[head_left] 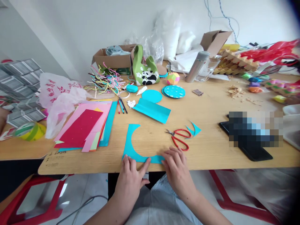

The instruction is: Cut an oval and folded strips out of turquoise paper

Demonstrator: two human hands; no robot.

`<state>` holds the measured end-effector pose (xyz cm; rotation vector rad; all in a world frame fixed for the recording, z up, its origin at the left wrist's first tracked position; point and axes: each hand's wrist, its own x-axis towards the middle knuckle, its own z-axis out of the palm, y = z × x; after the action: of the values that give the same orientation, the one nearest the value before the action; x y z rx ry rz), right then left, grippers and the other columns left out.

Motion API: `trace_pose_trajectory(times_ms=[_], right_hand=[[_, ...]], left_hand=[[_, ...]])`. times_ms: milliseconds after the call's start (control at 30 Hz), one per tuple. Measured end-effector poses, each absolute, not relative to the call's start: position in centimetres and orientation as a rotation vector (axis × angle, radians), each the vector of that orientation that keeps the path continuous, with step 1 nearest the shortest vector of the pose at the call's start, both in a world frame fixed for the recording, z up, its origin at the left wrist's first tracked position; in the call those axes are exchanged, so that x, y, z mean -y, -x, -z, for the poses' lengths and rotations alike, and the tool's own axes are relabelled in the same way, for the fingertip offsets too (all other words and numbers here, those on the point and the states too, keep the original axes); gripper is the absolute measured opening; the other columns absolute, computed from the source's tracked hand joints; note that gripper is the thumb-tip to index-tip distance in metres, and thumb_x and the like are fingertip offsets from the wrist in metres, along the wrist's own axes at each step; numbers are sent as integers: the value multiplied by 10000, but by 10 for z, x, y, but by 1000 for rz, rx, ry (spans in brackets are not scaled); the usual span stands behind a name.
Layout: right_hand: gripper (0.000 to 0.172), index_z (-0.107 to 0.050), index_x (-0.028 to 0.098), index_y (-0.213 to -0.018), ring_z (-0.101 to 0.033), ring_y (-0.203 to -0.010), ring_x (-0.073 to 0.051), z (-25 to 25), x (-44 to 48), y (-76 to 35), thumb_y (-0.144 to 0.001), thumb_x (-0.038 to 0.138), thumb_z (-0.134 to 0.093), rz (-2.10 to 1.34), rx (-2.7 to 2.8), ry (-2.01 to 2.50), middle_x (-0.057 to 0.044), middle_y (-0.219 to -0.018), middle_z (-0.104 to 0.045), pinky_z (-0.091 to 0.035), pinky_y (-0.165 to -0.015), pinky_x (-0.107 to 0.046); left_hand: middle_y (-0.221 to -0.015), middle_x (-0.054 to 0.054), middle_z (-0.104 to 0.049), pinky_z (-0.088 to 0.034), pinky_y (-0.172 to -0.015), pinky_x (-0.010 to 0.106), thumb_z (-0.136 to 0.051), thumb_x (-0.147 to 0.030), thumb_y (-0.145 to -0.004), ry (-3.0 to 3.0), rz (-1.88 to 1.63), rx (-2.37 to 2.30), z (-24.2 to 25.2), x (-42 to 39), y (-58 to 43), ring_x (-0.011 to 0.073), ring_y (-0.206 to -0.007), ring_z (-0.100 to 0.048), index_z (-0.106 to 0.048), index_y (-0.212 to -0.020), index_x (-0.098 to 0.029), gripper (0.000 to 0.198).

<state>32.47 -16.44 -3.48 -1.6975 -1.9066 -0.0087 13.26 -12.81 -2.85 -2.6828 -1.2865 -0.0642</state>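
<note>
A turquoise paper offcut [129, 147] with a large round bite cut out of it lies flat at the table's front edge. My left hand [130, 176] rests on its lower left, with the index finger and thumb spread apart. At the paper's right end, my right hand [177, 170] lays its outstretched fingers on the paper and the tabletop; its thumb is partly hidden. Just beyond that hand are red-handled scissors [181, 137], lying with their blades pointing left. A thin curved turquoise scrap [196, 128] is beside their handles.
Coloured paper sheets [81, 128] are stacked on the left, near a tape roll [31, 131]. Farther back lie a folded turquoise sheet [153, 110], a turquoise disc [152, 96] and a spotted disc [174, 92]. A steel thermos [198, 67] stands behind; a black phone [255, 151] lies right.
</note>
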Motion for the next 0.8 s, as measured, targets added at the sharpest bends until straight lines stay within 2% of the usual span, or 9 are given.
trace_pose_trajectory(times_ms=[100,167,300,500,633,800], right_hand=[[420,-472,170,-1356,-431,-1297,-296,34,173,-308,-948,267,-485,73,2132,1554,-101,-1263,-612,-275,-1116,-553],[489,-446,121,-1387,-434,-1309,-285,37,177,-302,-957,352,-474,99,2205,1507,-105,-1332,-585,-281,-1125,-518],[488,-441,99,-1395,-469,-1291,-260,48,186,-317,-951,295,-489,194,2283,1538,-102,-1351,-578,-260,-1142,-510],[471,-469,137,-1382,-495,-1265,-252,48,194,-347,-931,261,-525,264,2337,1557,-87,-1358,-577,-107,-1193,-529],[426,-493,179,-1359,-528,-1223,-234,50,192,-346,-935,218,-522,260,2295,1545,-68,-1313,-615,-113,-1191,-522],[257,-603,182,-1181,-574,-1117,-208,65,186,-344,-940,171,-514,250,2097,1438,-47,-1106,-703,-201,-1161,-486]], left_hand=[[-1050,109,-565,-525,-856,546,-833,-468,-610,2661,33,1258,24,126,-133,387,-1096,-555,-470,-1374,-417,847],[-1042,120,-569,-537,-830,537,-838,-445,-613,2655,39,1257,24,126,-133,400,-1087,-560,-514,-1346,-397,802],[-1085,141,-583,-567,-780,499,-835,-394,-638,2659,117,1268,29,126,-125,413,-1111,-567,-485,-1371,-387,812],[-1186,180,-610,-548,-915,429,-621,-410,-859,2717,299,1235,39,120,-94,313,-1162,-580,-534,-1317,-126,545],[-1224,162,-615,-535,-952,416,-488,-406,-936,2758,440,1199,40,116,-80,289,-1197,-565,-526,-1303,-116,470],[-1156,122,-650,-526,-968,431,-510,-261,-932,2741,599,1083,49,120,-74,267,-1149,-586,-544,-1275,-138,367]])
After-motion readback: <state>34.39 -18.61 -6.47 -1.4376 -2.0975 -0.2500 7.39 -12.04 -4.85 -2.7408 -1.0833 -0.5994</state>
